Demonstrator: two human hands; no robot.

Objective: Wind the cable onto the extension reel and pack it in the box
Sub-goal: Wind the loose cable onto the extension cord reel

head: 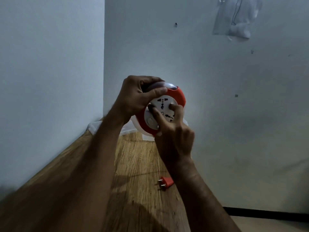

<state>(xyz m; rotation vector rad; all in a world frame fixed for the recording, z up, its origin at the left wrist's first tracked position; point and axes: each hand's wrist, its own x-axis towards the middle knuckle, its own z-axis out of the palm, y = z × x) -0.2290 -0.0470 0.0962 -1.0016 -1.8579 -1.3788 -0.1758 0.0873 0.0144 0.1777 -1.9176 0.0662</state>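
Observation:
I hold a round red extension reel (179,96) with a white socket face up in front of me, above the wooden table. My left hand (135,97) grips its top edge, fingers curled over the rim. My right hand (173,131) holds the lower right side, with fingertips pressed on the white face. A red two-pin plug (165,183) lies on the table below my right forearm; its cable is hidden. A clear plastic box (93,127) stands in the far corner, mostly behind my left arm and the reel.
The wooden table (137,173) is wedged between a white wall on the left and a white wall on the right. A clear plastic bag (234,19) hangs on the right wall, high up. A dark skirting strip (267,213) runs at the lower right.

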